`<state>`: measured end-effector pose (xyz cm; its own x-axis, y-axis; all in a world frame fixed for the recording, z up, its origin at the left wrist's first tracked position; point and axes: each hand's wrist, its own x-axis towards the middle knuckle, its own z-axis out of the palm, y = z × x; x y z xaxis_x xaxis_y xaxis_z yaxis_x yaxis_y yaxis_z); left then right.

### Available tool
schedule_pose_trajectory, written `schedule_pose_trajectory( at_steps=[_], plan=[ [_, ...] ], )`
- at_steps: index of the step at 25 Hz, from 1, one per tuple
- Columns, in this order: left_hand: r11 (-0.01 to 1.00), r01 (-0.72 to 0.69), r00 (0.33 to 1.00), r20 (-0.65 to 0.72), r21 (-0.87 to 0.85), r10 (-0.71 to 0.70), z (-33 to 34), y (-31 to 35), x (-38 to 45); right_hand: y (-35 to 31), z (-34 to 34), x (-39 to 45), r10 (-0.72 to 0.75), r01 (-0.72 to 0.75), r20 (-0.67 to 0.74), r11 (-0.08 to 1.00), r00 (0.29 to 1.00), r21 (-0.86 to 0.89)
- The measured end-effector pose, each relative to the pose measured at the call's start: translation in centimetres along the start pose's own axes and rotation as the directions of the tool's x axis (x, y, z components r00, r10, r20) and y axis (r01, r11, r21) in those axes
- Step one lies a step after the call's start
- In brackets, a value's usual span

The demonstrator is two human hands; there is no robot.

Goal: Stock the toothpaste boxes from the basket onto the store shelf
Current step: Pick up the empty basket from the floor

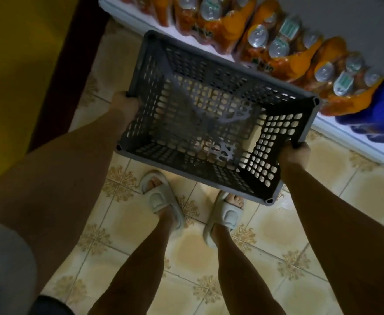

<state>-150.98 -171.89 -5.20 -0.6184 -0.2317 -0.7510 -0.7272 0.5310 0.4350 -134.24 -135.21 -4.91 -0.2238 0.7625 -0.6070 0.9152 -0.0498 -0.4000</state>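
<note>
A dark grey perforated plastic basket [141, 71] hangs in the air over the tiled floor, tilted, with nothing inside it; the floor shows through its holes. My left hand [127, 105] grips the rim on its left side. My right hand [294, 156] grips the rim on its right side. No toothpaste boxes are in view. A white store shelf [336, 130] runs along the upper right, just beyond the basket's far edge.
On the shelf lie shrink-wrapped packs of orange drink cans [275, 48] and a blue pack [382, 112]. A dark brown post [73, 64] and a yellow wall stand at the left. My feet in pale slippers [161, 201] stand on the patterned tiles below the basket.
</note>
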Motion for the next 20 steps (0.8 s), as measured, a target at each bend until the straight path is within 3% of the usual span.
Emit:
schedule_pose_trajectory(
  at_steps=[4,9,12,15,18,20],
  plan=[
    [0.984,0.157,0.982,0.122,-0.087,-0.146,-5.9,-3.2,-7.2,-4.0,-1.9,-4.9,-0.14,0.156,0.131,0.98,0.981,-0.125],
    [0.886,0.141,0.95,-0.19,-0.443,-0.247,-9.9,-10.5,-18.7,-9.2,-1.9,-11.7,-0.322,0.422,0.344,0.864,0.882,-0.273],
    [0.729,0.171,0.869,-0.248,-0.662,-0.428,-9.6,-17.2,-26.5,-9.9,-0.4,-16.0,-0.456,0.639,0.49,0.701,0.743,-0.316],
    [0.6,0.111,0.769,-0.315,-0.792,-0.557,-7.4,-23.3,-32.7,-8.8,1.5,-20.4,-0.541,0.798,0.602,0.507,0.588,-0.325],
    [0.475,0.058,0.647,-0.329,-0.878,-0.688,-4.0,-30.4,-39.3,-5.2,3.8,-25.3,-0.504,0.891,0.748,0.367,0.431,-0.266],
    [0.346,0.054,0.562,-0.258,-0.937,-0.786,-1.7,-35.4,-43.6,-2.2,5.2,-29.1,-0.442,0.935,0.835,0.28,0.327,-0.218]
  ],
)
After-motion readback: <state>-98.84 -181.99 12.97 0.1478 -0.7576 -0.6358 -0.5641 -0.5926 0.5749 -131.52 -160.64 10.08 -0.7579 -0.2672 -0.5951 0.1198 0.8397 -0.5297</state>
